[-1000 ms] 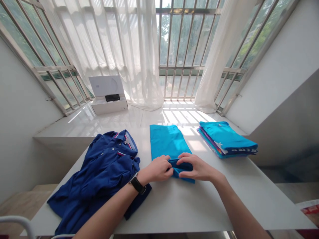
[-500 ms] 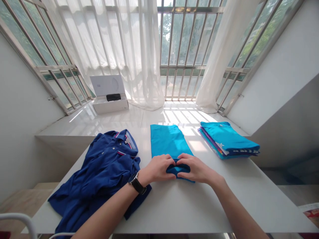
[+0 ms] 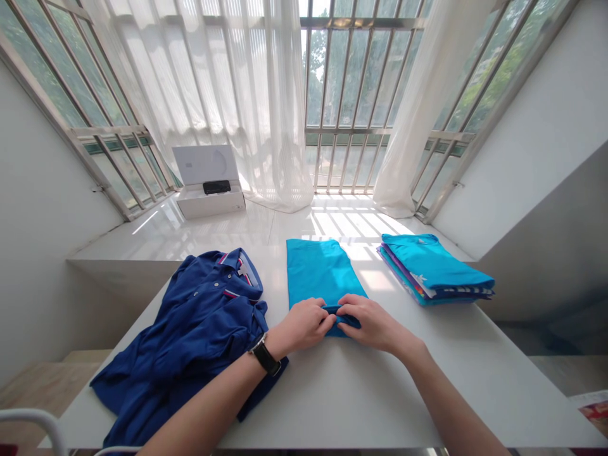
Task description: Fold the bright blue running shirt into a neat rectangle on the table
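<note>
A bright blue folded garment (image 3: 319, 269) lies flat on the white table in front of me. Its near end is doubled up into a thick fold between my hands. My left hand (image 3: 308, 322), with a black-strapped watch (image 3: 265, 354) on the wrist, grips the left part of that fold, fingers curled. On the right part, my right hand (image 3: 368, 320) pinches the same cloth between thumb and fingers. Left of them a navy polo shirt (image 3: 190, 335) lies spread and wrinkled, its collar toward the window; my left forearm passes over its lower part.
A stack of folded clothes (image 3: 434, 269) sits at the table's right side, bright blue on top. An open white box (image 3: 211, 201) with a black object (image 3: 216, 187) inside stands on the sill. White curtains (image 3: 228, 95) hang before barred windows. A white curved rail (image 3: 35, 418) shows at lower left.
The near end of the blue garment has been rolled or folded farther away from me, so its near edge now lies higher. My left thumb and fingers have drawn closer together.
</note>
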A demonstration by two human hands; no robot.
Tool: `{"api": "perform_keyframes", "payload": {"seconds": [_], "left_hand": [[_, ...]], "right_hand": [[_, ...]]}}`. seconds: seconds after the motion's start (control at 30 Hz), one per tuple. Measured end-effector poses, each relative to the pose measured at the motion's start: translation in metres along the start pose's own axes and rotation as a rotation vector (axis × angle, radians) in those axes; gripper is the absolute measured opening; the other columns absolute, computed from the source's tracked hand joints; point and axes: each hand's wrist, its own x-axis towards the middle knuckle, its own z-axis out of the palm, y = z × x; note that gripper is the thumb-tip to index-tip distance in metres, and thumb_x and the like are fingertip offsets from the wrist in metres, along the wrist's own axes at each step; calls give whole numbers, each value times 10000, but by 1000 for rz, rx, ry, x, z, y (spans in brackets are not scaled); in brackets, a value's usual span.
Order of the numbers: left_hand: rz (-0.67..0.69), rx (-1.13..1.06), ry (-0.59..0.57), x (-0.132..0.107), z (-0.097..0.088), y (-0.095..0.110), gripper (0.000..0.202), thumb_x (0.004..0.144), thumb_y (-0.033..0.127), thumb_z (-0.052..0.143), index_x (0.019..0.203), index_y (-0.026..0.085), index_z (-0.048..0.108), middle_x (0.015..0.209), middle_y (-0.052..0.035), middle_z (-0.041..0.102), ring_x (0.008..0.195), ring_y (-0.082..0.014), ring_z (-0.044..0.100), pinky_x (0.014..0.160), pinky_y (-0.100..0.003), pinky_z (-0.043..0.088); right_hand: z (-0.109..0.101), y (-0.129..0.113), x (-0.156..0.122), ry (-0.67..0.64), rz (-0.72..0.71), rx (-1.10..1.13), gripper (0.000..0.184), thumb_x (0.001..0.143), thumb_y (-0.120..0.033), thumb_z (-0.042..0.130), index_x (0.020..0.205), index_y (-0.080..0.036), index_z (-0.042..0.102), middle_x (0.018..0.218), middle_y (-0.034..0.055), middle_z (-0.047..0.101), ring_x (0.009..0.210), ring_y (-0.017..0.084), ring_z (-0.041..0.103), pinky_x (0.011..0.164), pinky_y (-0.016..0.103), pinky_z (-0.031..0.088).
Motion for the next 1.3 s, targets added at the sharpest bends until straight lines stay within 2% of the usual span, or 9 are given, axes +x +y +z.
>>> {"api": "perform_keyframes", "payload": {"seconds": [0.17,0.4,0.5,0.63,0.8,0.97,1.03,1.13,1.3], "left_hand": [[-51,-17,64,-1,4,-3,433,1000,357,436,711,178,703,751,-35,629,691,-149,578,628,-259,395],[-86,1,87,-2,6,-2,208,933,318,549,865,202,707,907,-38,685,768,-173,630,653,-258,430],[-53,31,96,-3,5,0,126,911,250,564,932,213,683,966,-35,677,859,-190,627,678,-262,434],[67,88,87,-3,2,0,102,893,185,563,947,213,645,969,-34,655,911,-198,587,748,-289,431],[160,157,42,-4,-1,0,146,897,147,538,949,235,642,1013,-40,608,925,-202,545,797,-322,414],[199,166,15,-7,-3,1,263,919,152,514,1092,281,664,1227,-58,562,1005,-231,526,824,-352,420],[212,165,6,-8,-3,2,285,933,163,505,1130,292,665,1262,-62,551,1040,-241,520,844,-362,423],[217,160,-14,-8,-5,2,312,944,169,493,1172,299,663,1238,-70,562,1058,-249,521,866,-370,425],[237,150,-20,-9,-5,1,329,928,140,504,1154,310,671,1217,-68,569,1083,-254,525,885,-378,422]], "right_hand": [[-4,-1,1,9,-4,7,240,966,-351,532,970,-218,732,1052,83,683,908,208,650,785,330,537],[-4,0,2,-70,28,2,280,989,-275,473,899,-229,734,1006,63,660,840,184,642,728,296,515],[-2,0,3,-69,45,-21,219,965,-273,525,898,-228,729,997,61,651,829,184,633,724,293,507],[-1,0,4,-53,47,-69,116,923,-246,593,887,-218,699,966,57,646,840,192,620,736,298,492],[-1,-1,2,-16,58,-56,55,891,-186,581,900,-227,617,923,35,644,817,194,602,700,292,464],[-7,0,-1,-3,115,47,248,883,-157,529,1113,-241,561,986,36,676,834,196,633,706,287,470],[-10,3,-2,12,106,15,265,865,-129,526,1094,-245,590,988,38,665,826,190,629,708,282,470],[-12,8,-3,71,71,-72,193,883,-136,511,989,-235,637,944,42,634,814,186,616,697,277,464],[-11,8,-3,159,37,-105,141,895,-148,508,941,-222,619,877,33,622,770,176,586,667,273,439]]}}
